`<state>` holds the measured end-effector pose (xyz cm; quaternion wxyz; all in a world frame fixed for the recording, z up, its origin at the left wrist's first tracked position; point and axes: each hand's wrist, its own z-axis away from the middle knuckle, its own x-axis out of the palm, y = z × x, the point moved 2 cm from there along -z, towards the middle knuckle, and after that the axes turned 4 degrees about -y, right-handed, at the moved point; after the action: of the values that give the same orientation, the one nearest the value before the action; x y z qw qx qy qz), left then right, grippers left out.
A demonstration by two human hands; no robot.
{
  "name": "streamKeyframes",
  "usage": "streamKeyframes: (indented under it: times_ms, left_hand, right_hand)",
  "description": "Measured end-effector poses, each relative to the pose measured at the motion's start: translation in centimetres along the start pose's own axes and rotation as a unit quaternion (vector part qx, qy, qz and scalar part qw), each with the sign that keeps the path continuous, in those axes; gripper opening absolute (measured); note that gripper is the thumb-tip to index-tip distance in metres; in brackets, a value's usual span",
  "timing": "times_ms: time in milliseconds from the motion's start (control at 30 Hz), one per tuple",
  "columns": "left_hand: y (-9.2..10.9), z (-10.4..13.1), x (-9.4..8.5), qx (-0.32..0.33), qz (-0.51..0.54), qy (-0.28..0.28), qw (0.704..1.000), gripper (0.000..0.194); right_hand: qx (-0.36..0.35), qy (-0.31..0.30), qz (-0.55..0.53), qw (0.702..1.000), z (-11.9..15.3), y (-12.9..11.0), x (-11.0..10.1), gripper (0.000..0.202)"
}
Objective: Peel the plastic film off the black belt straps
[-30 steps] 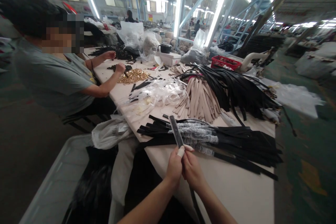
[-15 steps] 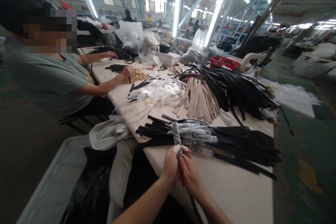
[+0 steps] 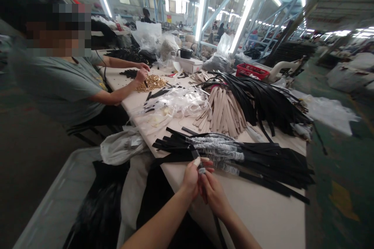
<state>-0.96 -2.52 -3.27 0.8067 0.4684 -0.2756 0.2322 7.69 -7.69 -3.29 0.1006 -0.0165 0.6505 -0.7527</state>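
Observation:
A narrow black strap is pinched between my two hands over the near edge of the table. Its bare end points away from me, and its lower part hangs down past my wrists. My left hand grips it from the left with the thumb on top. From the right, my right hand closes on the same strap, fingers against the left ones. A bunched translucent plastic sleeve sits around the strap at my fingertips. Just beyond lies a pile of black straps, several with crinkled plastic sleeves around their middles.
Beige straps and long black straps heap farther back on the table. Clear plastic lies left of them. A co-worker handles small parts beside gold pieces. A grey bin stands at lower left.
The plastic sleeve that covered the strap's far end is now bunched down at my fingers, leaving black strap bare. The co-worker's hands have come together.

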Motion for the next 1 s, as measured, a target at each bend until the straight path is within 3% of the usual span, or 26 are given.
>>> streamKeyframes:
  times_ms: [167, 367, 500, 533, 633, 700, 833, 1000]
  left_hand:
    - [2.0, 0.2, -1.0, 0.026, 0.043, 0.026, 0.998, 0.037]
    - [2.4, 1.5, -0.3, 0.078, -0.034, -0.041, 0.996, 0.036]
    - [2.7, 1.3, -1.7, 0.126, -0.028, -0.023, 0.991, 0.033]
    - [3.0, 1.2, -2.0, 0.143, -0.031, -0.024, 0.989, 0.032]
    - [3.6, 1.3, -2.3, 0.174, -0.069, -0.047, 0.981, 0.032]
    - [3.8, 1.6, -2.1, 0.17, -0.089, -0.052, 0.98, 0.031]
    - [4.0, 2.0, -1.9, 0.155, -0.1, -0.024, 0.983, 0.035]
    - [4.1, 1.8, -2.3, 0.171, -0.111, -0.06, 0.977, 0.033]
  right_hand:
    - [0.055, -0.076, -0.023, 0.995, 0.2, 0.7, 0.5, 0.045]
    - [0.05, -0.033, -0.013, 0.998, -0.7, 1.4, 0.9, 0.045]
    - [0.015, -0.124, 0.092, 0.988, -2.0, -2.5, -0.7, 0.041]
    - [-0.016, -0.122, 0.141, 0.982, -2.8, -4.2, -1.3, 0.037]
    - [-0.096, -0.016, 0.22, 0.971, -6.3, -9.5, -2.8, 0.031]
    - [-0.104, -0.027, 0.231, 0.967, -9.1, -11.8, -2.3, 0.029]
    - [-0.101, -0.108, 0.234, 0.961, -13.1, -13.3, 0.0, 0.02]
    - [-0.117, -0.053, 0.19, 0.973, -14.5, -13.6, 0.5, 0.02]
